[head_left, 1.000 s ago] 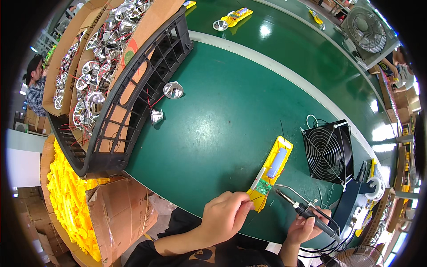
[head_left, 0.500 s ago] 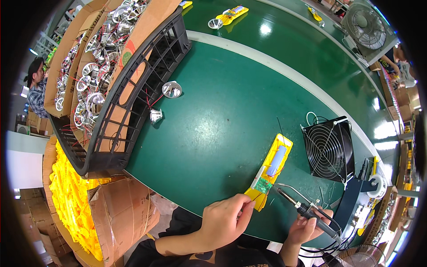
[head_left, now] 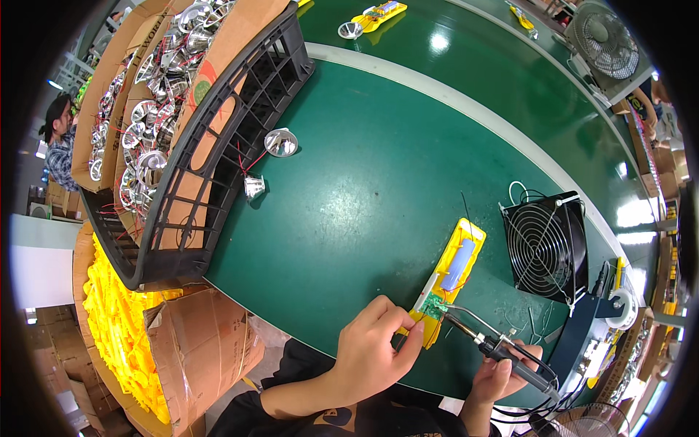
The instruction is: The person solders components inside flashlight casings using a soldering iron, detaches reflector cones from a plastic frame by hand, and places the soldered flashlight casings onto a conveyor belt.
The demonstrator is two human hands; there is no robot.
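Observation:
A yellow flashlight housing (head_left: 431, 331) lies slantwise on the green table, with a blue cylindrical battery (head_left: 457, 264) and a small green circuit board (head_left: 435, 306) in it. Over its lower end, my left hand (head_left: 380, 348) has thumb and forefinger pinched together; whatever they grip is too small to make out. My right hand (head_left: 502, 375) is closed around a black-handled soldering iron (head_left: 506, 355) that has a curved metal feed tube alongside. The iron's tip reaches the circuit board's right edge; whether it touches is unclear.
Two reflector cups (head_left: 281, 143) joined by red wires lie beside a black crate (head_left: 171, 240) full of more cups. A square black fan (head_left: 545, 247) stands at right, near a solder spool (head_left: 622, 309). A carton (head_left: 204, 349) of yellow parts sits lower left.
My left fingers have shifted slightly right and up over the housing's lower end. The soldering iron's tip has moved slightly left and down toward the board.

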